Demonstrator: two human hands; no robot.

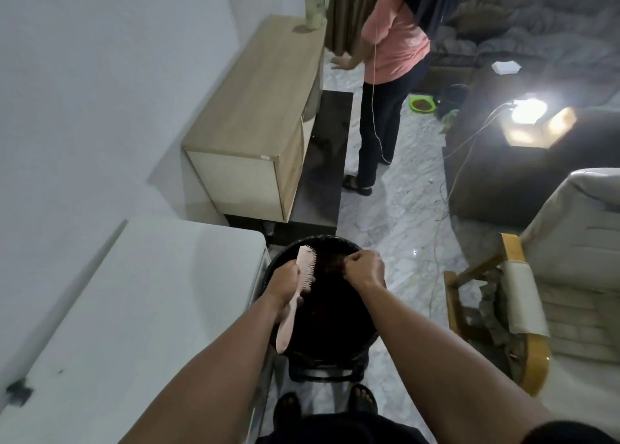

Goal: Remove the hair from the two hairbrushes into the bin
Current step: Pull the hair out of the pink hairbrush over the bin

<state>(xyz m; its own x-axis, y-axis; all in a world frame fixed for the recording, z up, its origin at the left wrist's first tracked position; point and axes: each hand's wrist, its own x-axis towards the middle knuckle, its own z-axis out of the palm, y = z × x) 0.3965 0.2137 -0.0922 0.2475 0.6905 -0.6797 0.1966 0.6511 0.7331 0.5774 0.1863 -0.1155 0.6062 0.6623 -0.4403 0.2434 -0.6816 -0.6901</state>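
Note:
A pale pink hairbrush (303, 270) is held upright over the black round bin (364, 338), bristles facing right. My left hand (283, 284) grips its neck, and the handle hangs down past the bin's near-left rim. My right hand (365, 269) is closed in a fist over the bin's far side, pinching a dark brownish tuft of hair (335, 262) between the brush and the fist. The bin's inside is dark and its contents cannot be made out. Only one hairbrush is in view.
A white table (134, 309) stands at my left beside the bin. A wooden cabinet (255, 118) sits further back. Another person (385, 74) stands on the marble floor beyond. A cream armchair (536, 292) and a trailing cable (446, 202) are at the right.

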